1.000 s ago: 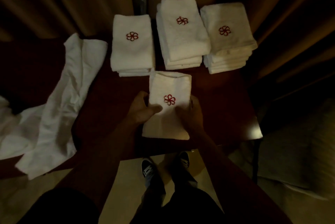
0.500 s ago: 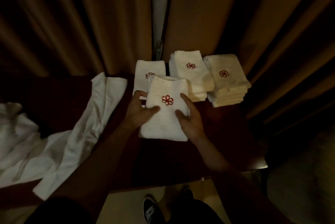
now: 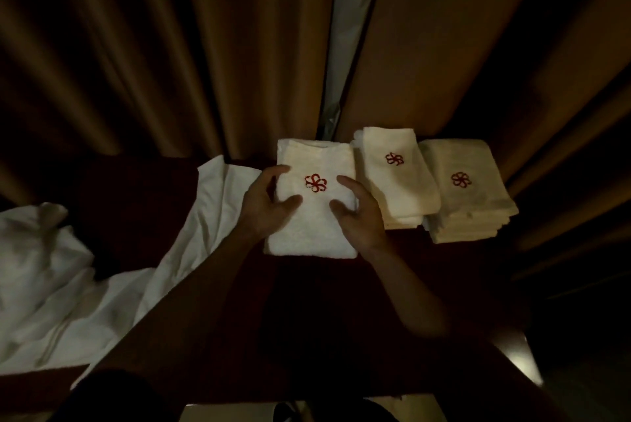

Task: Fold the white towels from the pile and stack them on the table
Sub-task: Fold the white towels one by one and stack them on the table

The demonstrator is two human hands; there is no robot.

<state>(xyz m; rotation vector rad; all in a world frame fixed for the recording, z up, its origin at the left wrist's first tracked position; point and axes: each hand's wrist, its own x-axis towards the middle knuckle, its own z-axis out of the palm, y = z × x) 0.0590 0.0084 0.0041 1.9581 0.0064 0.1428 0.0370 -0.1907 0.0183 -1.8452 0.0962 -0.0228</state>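
Folded towel, white, red flower emblem up, lies at the far middle of the dark table; what sits beneath it is hidden. Left hand clasps its 9 o'clock edge and right hand its 3 o'clock edge, thumbs on top, the hands apart. Just beside it at 3 o'clock stand the nearer stack and the outer stack, side by side; the unfolded pile sprawls at 8 o'clock, and brown curtains hang at 12 o'clock.
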